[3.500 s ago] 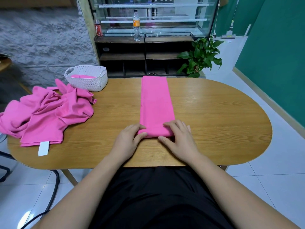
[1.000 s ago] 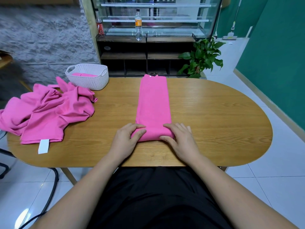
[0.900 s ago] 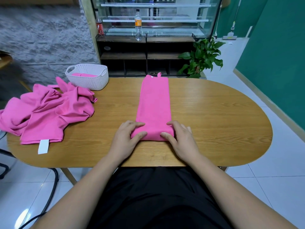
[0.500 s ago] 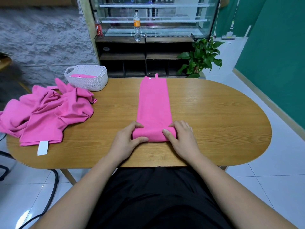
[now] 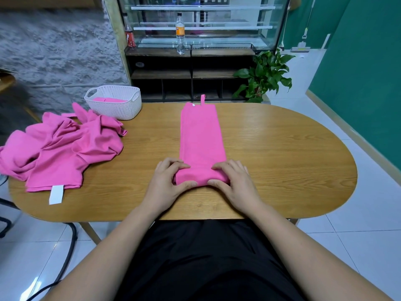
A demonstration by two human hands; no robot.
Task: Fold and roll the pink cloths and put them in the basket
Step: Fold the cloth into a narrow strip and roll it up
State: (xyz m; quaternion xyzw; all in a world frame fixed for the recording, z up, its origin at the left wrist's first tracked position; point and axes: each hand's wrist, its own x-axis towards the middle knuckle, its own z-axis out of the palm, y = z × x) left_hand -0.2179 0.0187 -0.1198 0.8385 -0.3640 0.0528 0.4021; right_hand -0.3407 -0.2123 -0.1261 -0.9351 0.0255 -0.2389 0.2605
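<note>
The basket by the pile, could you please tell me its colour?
The basket is white; head view.

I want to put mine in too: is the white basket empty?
No, the white basket already holds a pink cloth.

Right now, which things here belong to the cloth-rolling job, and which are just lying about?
Part of the job:
- folded pink cloth, near end rolled, held by the left hand and right hand
- heap of pink cloths
- white basket
- pink cloth in the basket

Just lying about:
- orange-label bottle
- red-label bottle
- potted plant
- mop
</note>
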